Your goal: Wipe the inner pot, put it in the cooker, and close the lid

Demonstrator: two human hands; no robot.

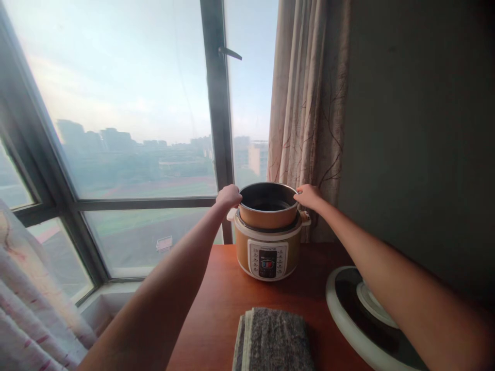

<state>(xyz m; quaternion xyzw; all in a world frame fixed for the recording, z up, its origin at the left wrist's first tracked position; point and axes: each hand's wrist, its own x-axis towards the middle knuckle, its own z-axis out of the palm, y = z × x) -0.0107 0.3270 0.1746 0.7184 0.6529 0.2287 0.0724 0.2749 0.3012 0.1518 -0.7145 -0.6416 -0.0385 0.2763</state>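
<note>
Left hand (pixel 229 196) pinches left rim of dark-lined inner pot (pixel 266 218), right hand (pixel 309 197) pinches opposite rim; paired grips probably keep it level. Pot sits high in mouth of electric cooker (pixel 243 247) (bottom hidden, so support unclear). Round lid (pixel 344 309) lies aside on wooden table (pixel 211 304), likely leaving mouth free; folded gray towel (pixel 278 335) nearby.

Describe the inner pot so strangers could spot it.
By the window, a wooden table holds a cooker. At its top, gripped by the left hand and right hand, is the inner pot: open, dark inside and plain outside, unlike the panelled cooker.
</note>
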